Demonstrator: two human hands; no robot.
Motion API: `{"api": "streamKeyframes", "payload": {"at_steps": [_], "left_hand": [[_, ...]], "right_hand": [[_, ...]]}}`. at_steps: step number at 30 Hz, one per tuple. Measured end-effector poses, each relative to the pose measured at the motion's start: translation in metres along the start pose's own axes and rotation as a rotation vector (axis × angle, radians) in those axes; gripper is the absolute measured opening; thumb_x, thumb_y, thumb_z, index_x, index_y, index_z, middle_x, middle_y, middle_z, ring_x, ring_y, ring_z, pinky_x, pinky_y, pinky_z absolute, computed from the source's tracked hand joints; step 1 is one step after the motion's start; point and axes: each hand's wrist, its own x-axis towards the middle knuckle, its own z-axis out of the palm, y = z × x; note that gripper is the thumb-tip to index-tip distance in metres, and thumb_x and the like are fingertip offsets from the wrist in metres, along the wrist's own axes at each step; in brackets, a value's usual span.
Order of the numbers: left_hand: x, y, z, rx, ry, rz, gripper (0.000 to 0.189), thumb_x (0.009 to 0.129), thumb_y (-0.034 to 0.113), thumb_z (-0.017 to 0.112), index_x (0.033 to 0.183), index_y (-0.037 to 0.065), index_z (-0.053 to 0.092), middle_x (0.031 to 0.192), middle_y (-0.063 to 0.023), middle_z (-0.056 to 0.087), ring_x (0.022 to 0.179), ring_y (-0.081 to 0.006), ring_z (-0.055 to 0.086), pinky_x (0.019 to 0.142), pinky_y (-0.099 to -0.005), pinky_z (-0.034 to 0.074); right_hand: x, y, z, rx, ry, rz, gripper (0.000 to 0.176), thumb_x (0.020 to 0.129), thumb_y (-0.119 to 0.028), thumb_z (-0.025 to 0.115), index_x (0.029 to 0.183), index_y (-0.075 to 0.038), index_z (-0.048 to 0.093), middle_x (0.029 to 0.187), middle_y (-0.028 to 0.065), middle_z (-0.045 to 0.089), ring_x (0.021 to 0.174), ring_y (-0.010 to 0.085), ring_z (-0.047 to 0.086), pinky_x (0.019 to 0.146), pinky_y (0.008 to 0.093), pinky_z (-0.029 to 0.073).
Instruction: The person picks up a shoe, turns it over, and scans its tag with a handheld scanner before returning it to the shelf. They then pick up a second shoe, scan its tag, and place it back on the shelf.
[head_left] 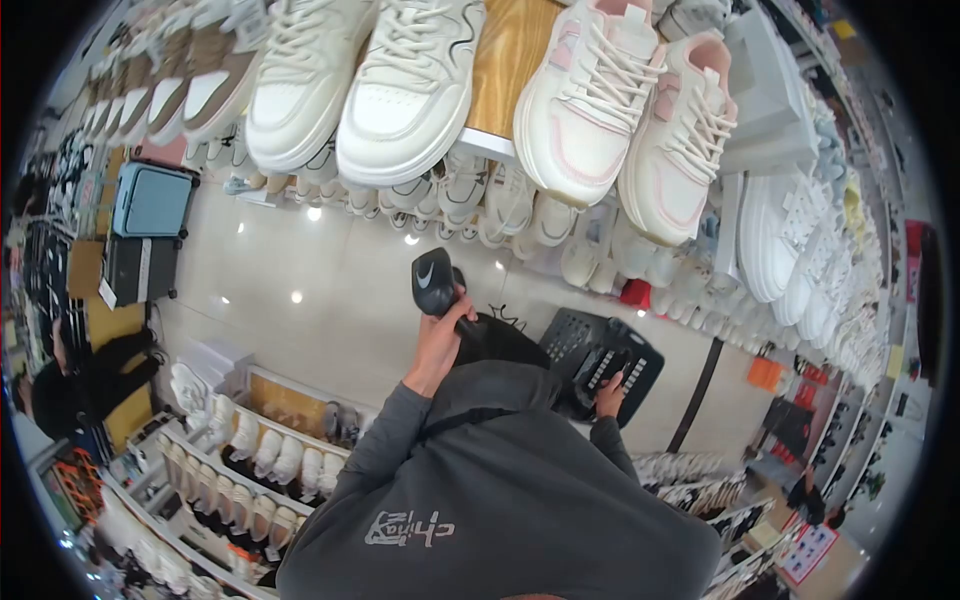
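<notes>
My left hand (pixel 438 342) is closed around a black rounded object (pixel 433 283) with a pale curved mark on its face. Part of it shows beyond my fingers, and its exact kind I cannot tell. Out to the right, my right hand (pixel 609 396) grips a black slotted shopping basket (pixel 645 375) at its handle, low over the floor. Above my hands, a pair of white sneakers (pixel 410 100) and a pair of white-and-pink sneakers (pixel 590 110) stand on a wood-topped shelf (pixel 505 65).
Tiled floor (pixel 260 255) runs between the shelves. Suitcases (pixel 150 200) stand at the left, with a person in black (pixel 95 385) nearby. Shoe racks (pixel 240 500) line the lower left. Rows of pale shoes (pixel 785 250) fill the right side.
</notes>
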Motion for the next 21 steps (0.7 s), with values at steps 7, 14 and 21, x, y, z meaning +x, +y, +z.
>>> {"api": "streamKeyframes", "payload": {"at_steps": [7,14,21], "left_hand": [[0.035,0.023,0.011,0.101,-0.042,-0.101,0.022,0.098,0.002,0.066,0.117,0.005,0.057,0.1,-0.003,0.057,0.087,-0.0173,0.057,0.08,-0.0338,0.046],[0.042,0.037,0.014,0.137,-0.083,-0.17,0.019,0.098,0.0,0.067,0.115,0.004,0.06,0.099,-0.0031,0.059,0.085,-0.0151,0.059,0.079,-0.0314,0.048],[0.044,0.063,-0.003,0.193,-0.185,-0.202,0.022,0.097,0.0,0.066,0.116,0.004,0.056,0.102,-0.0041,0.055,0.085,-0.0179,0.057,0.082,-0.0354,0.048]], "right_hand": [[-0.045,-0.041,0.016,0.024,-0.073,0.232,0.078,0.106,-0.064,0.038,0.102,0.007,0.07,0.094,0.0228,0.073,0.094,0.0362,0.07,0.086,0.0446,0.051],[-0.099,-0.064,0.042,-0.014,-0.02,0.093,0.076,0.105,-0.066,0.04,0.102,0.005,0.067,0.082,0.0159,0.069,0.077,0.0283,0.069,0.071,0.0413,0.053],[-0.153,-0.105,0.061,-0.032,-0.043,0.139,0.076,0.106,-0.064,0.039,0.112,0.006,0.068,0.105,0.0258,0.073,0.105,0.043,0.068,0.092,0.0468,0.05]]}}
